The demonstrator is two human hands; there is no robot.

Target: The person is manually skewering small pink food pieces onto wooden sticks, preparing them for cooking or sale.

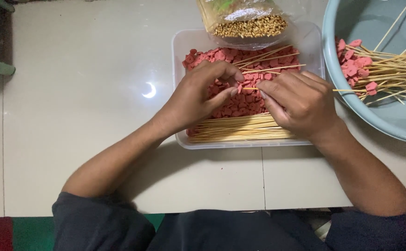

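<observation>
A clear plastic tray (179, 56) holds many small pink-red sausage pieces (221, 56) and a bundle of bamboo skewers (240, 128) along its near side. My right hand (300, 102) grips a single bamboo skewer (344, 90) that points left over the tray. My left hand (203, 93) hovers over the pieces with its fingertips pinched at the skewer's tip, where a small pink piece seems held. Both hands meet over the tray's middle.
A pale blue basin (351, 28) at the right holds finished skewers with pink pieces (379, 69). A clear bag of yellowish grains (247, 21) rests on the tray's far edge. The white table (87, 93) extends left; its near edge lies by my lap.
</observation>
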